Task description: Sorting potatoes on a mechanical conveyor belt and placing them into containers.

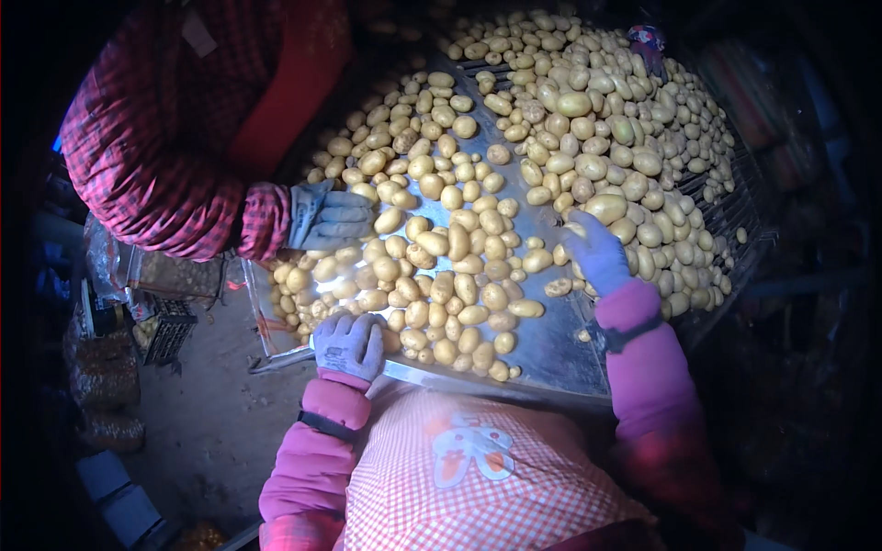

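My left hand [350, 344], in a grey-lavender work glove, rests at the metal rim [427, 375] of a sorting table, its fingers curled beside the near potatoes [417, 313]. What lies under its palm is hidden. My right hand [598, 253], gloved alike and slightly blurred, reaches to the lower edge of a large potato heap [606, 165]. Its fingertips touch a potato there; whether they grip it is unclear. Between both hands, loose yellow potatoes are spread over a smooth metal sheet [551, 344].
A co-worker's gloved hand [334, 217] lies flat at the potatoes on the left. Another person's hand [648, 52] is at the far heap. Dark slats [741, 200] run under the heap's right side. A black crate [169, 330] and filled sacks [103, 375] stand on the floor at left.
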### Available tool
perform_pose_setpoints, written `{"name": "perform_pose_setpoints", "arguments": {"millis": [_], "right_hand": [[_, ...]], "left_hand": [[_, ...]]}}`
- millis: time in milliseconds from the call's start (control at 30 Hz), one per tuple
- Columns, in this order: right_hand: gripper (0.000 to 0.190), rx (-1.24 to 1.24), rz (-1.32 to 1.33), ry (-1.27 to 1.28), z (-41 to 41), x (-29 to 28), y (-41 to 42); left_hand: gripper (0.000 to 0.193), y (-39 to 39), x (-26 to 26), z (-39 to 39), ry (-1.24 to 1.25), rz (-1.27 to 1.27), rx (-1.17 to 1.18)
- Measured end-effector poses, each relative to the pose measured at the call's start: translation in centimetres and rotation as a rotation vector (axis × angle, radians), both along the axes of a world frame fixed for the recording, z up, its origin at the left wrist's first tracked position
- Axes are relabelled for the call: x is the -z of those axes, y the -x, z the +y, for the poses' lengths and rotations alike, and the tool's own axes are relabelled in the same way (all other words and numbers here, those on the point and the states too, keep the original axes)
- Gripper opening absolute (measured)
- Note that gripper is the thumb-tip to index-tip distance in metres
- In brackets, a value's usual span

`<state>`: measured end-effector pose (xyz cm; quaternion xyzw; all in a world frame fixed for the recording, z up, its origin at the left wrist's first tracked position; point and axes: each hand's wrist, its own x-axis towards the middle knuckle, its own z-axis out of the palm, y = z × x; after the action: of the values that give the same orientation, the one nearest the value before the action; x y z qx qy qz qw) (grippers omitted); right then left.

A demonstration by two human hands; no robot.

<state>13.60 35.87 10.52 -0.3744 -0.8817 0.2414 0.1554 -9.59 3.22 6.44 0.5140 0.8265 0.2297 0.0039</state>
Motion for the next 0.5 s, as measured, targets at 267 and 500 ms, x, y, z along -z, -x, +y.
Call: {"name": "perform_pose_setpoints", "arguments": {"millis": [267,500], "right_hand": [[0.047,0.275,0.582,0.868,-5.4,-1.3,-1.9],[0.039,-0.174,0.570,0.583,-10.9,-1.3,2.6]], "left_hand": [[0.018,0.0,0.7,-0.4,-0.081,0.076,-0.001],[0.045,-3.9,-3.8,3.3,-0.218,-1.582,-0.123]]}}
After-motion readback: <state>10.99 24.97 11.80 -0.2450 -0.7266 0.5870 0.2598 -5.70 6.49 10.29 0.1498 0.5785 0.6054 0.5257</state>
